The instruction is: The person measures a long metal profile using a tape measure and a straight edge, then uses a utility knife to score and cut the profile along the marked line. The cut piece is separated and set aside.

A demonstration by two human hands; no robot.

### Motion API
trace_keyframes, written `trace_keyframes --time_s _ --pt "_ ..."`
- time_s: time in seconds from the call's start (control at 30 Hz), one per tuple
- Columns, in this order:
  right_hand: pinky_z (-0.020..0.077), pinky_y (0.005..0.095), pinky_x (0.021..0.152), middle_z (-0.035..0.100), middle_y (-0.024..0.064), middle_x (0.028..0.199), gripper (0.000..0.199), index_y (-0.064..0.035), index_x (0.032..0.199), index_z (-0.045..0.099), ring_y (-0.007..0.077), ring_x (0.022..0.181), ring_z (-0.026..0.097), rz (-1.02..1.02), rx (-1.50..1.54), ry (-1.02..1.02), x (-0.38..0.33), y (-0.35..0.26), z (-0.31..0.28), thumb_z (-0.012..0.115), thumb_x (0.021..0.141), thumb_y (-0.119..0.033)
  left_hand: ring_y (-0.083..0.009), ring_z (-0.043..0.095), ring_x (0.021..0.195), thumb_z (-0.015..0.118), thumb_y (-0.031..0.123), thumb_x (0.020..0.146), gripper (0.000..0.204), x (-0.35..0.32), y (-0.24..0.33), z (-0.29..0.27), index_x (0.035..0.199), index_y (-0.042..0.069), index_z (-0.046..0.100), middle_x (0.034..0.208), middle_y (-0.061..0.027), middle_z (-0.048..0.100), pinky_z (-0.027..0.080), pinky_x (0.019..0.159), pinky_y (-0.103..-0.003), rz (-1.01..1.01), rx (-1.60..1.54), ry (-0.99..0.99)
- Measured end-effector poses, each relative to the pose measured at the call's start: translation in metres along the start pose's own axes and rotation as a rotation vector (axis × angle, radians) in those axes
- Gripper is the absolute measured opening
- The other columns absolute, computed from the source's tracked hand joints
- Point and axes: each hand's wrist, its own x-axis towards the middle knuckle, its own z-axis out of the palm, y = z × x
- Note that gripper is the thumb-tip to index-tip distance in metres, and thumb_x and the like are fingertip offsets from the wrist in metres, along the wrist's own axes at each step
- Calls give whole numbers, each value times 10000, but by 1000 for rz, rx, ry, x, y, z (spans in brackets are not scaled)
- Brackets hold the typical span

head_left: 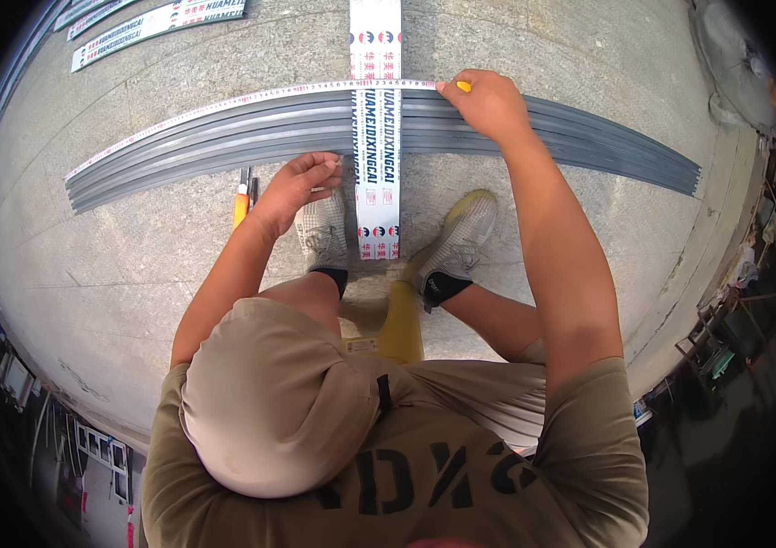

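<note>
My right hand (pixel 490 105) is closed round the right end of a tape measure (pixel 306 89); a bit of yellow shows between its fingers. The pale tape stretches left along the far edge of several long grey metal profiles (pixel 232 132) lying side by side on the floor. Across the profiles, pointing away from me, lie white printed film-covered strips (pixel 377 196). My left hand (pixel 301 189) hovers at the near edge of the profiles, left of the white strips. Its thumb and fingers are pinched together; anything between them is too small to make out.
An orange-handled tool (pixel 242 206) lies on the floor left of my left hand, with a dark slim tool (pixel 253 185) beside it. More white printed strips (pixel 158 33) lie at the far left. My shoes (pixel 472 228) stand either side of the crossing strips, near a yellow stool (pixel 399 321).
</note>
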Motion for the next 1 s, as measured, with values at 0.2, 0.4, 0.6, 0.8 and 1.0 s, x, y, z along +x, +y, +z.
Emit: trace_keyframes --time_s 0.2,0.4,0.6,0.8,1.0 --pt "623 501 966 858 118 1160 495 -153 1217 887 361 1145 784 -19 -2 36 8 5 11 752 1027 -590 -180 684 1330 710 365 1146 435 11 -25 7 1488 99 677 1382 -27 737 521 1156 -388 -48 178 -65" --pt "619 501 967 855 116 1147 496 -149 1213 889 361 1143 779 -40 4 68 9 8 15 757 1029 -590 -184 679 1326 717 353 1138 452 15 -33 4 1502 91 664 1380 -30 731 513 1156 -387 -27 193 -43" --pt "623 502 963 850 110 1152 479 -175 1208 893 351 1157 776 -27 3 80 10 10 19 763 1025 -599 -190 672 1277 758 342 1100 498 15 -36 6 1495 48 680 1357 -77 744 527 1117 -375 -9 151 0" --pt "632 514 959 848 113 1178 476 -184 1209 896 353 1167 777 -29 24 97 11 15 25 771 1021 -602 -191 672 1332 719 351 1132 476 17 -39 1 1521 86 653 1382 -35 732 503 1181 -395 -28 180 -12" --pt "631 521 954 847 119 1176 473 -175 1195 898 360 1154 781 -36 37 109 11 16 26 778 1016 -596 -191 671 1343 726 361 1128 502 15 -39 -2 1542 87 648 1399 -31 731 499 1179 -396 -43 194 -6"
